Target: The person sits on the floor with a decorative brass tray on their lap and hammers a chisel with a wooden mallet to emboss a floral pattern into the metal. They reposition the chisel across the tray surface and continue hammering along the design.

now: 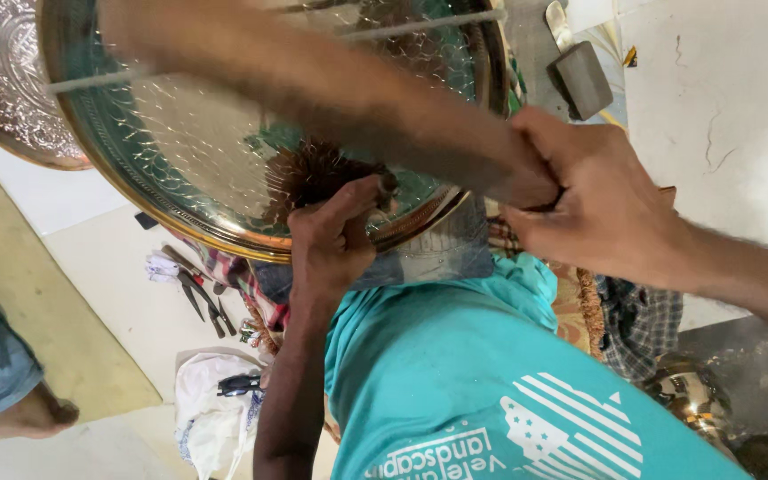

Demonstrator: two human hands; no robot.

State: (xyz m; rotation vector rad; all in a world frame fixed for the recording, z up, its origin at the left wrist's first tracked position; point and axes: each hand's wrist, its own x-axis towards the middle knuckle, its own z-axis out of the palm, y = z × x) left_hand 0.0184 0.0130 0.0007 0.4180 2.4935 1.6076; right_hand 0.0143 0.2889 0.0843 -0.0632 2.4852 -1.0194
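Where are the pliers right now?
In the head view, the pliers lie on the pale floor at lower left, just below the rim of the large engraved tray, above a white cloth.

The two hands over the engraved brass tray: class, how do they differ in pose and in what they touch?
The left hand pinches something small against the engraved brass tray, fingers pointing at it; the right hand is a closed fist around a blurred wooden handle, clear of the surface. Both are bare.

No packages, labels, signs or screens in view. Only printed item: white stripes and lettering on the teal shirt (491,391), just below the big engraved metal tray (180,142).
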